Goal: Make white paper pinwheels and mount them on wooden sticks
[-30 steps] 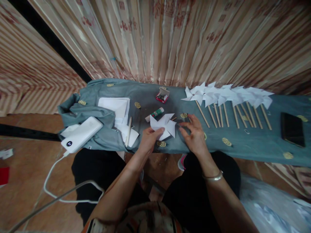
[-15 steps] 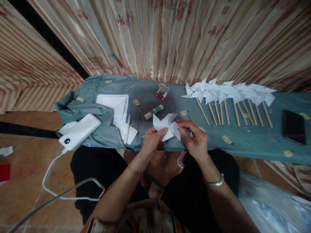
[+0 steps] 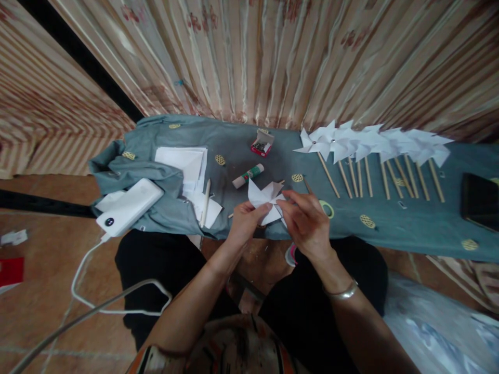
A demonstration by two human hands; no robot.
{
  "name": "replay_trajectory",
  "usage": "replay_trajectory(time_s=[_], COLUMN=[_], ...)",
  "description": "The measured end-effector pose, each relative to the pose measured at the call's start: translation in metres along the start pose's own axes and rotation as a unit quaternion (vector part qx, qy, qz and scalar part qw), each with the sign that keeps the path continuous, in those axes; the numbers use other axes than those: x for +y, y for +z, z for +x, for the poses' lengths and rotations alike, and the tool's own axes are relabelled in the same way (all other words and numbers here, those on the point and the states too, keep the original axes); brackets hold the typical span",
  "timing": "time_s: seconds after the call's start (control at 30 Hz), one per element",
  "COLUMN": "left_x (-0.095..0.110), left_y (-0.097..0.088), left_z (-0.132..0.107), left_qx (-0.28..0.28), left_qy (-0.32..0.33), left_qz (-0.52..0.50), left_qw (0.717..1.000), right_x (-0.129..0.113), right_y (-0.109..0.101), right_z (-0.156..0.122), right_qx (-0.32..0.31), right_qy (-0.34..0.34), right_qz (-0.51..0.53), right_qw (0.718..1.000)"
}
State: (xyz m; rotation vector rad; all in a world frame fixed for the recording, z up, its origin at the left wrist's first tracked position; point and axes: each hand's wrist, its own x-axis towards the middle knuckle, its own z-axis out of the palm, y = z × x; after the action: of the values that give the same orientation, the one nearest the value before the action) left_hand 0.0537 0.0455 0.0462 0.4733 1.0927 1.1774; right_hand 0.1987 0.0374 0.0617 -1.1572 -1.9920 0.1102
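A white paper pinwheel (image 3: 260, 195) is held over the near edge of the cloth-covered bench. My left hand (image 3: 246, 221) pinches its lower left side, the thumb lying near the centre. My right hand (image 3: 306, 218) is closed at the pinwheel's right side, thumb and forefinger together on a blade by the middle. Whether those fingers also hold something small cannot be made out. Behind the pinwheel lies a glue stick (image 3: 248, 175). Farther back stands an open red box (image 3: 262, 143) of small metal pieces. A wooden stick's end shows beside the pinwheel.
Several finished pinwheels (image 3: 362, 141) on wooden sticks lie in a row at the right, with a dark phone (image 3: 480, 201) beyond. At the left are paper sheets (image 3: 187, 163), a white pen (image 3: 206, 202) and a cabled power bank (image 3: 130, 205). A green tape ring (image 3: 326, 209) lies beside my right hand.
My right fingers have moved in toward the pinwheel's centre, and a blade there is drawn inward. My left hand keeps its pinch. The view has shifted slightly.
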Motion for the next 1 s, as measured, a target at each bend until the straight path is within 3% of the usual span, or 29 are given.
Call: replay_trajectory(time_s=[0.7, 1.0], left_x=[0.0034, 0.0064], left_y=[-0.0039, -0.0050], left_z=[-0.0008, -0.0030], left_qx=[-0.013, -0.022], left_qy=[-0.011, -0.016], left_qz=[0.001, 0.006], left_qw=[1.000, 1.000], right_x=[0.0005, 0.0006], right_y=[-0.0031, -0.0030], right_z=[-0.0032, -0.0038], right_qx=[-0.058, -0.053], right_qy=[-0.025, -0.042], right_qz=[-0.004, -0.005], right_qw=[0.998, 0.998])
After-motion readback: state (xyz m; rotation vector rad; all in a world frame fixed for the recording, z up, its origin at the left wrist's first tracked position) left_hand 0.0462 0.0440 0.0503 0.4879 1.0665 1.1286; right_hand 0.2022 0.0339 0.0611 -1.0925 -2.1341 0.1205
